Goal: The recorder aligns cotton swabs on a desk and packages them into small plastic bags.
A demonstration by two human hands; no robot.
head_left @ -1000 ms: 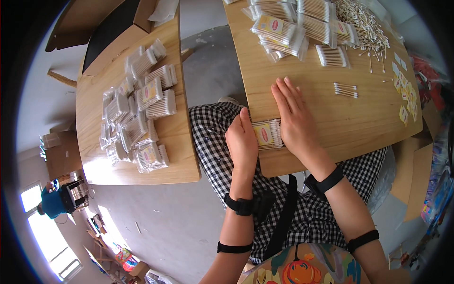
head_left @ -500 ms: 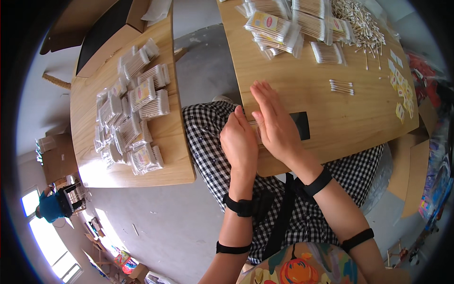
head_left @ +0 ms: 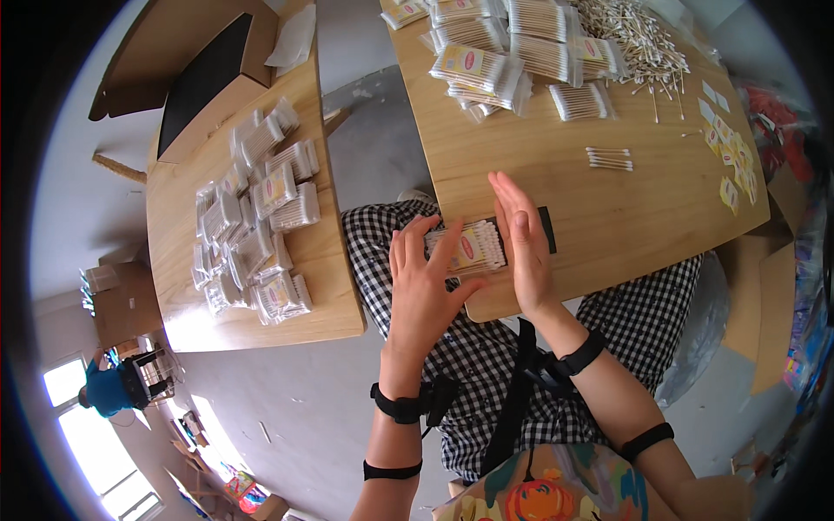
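Note:
A clear bag of cotton swabs [head_left: 488, 247] with a yellow label lies at the near left corner of the right-hand table. My left hand [head_left: 420, 282] reaches over the bag's left end, fingers spread and thumb apart near its lower edge; whether the fingertips press on it I cannot tell. Beside the bag's right end my right hand [head_left: 526, 256] stands on edge, fingers stretched out. A flat black object [head_left: 546, 229] shows partly from behind the right hand. Farther right lies a small row of loose cotton swabs [head_left: 610, 158].
Bagged swabs [head_left: 543, 54] and a heap of loose swabs [head_left: 638, 39] cover the far side; yellow labels [head_left: 734, 156] lie at the right. The left table [head_left: 334, 300] holds many swab bags [head_left: 252, 217] and an open carton [head_left: 208, 104]. A gap separates the tables. A person [head_left: 113, 386] is far left.
My hands were close together, hiding most of the bag; now they are apart, with the bag showing between them. The left fingers have spread. The whole view has shifted slightly.

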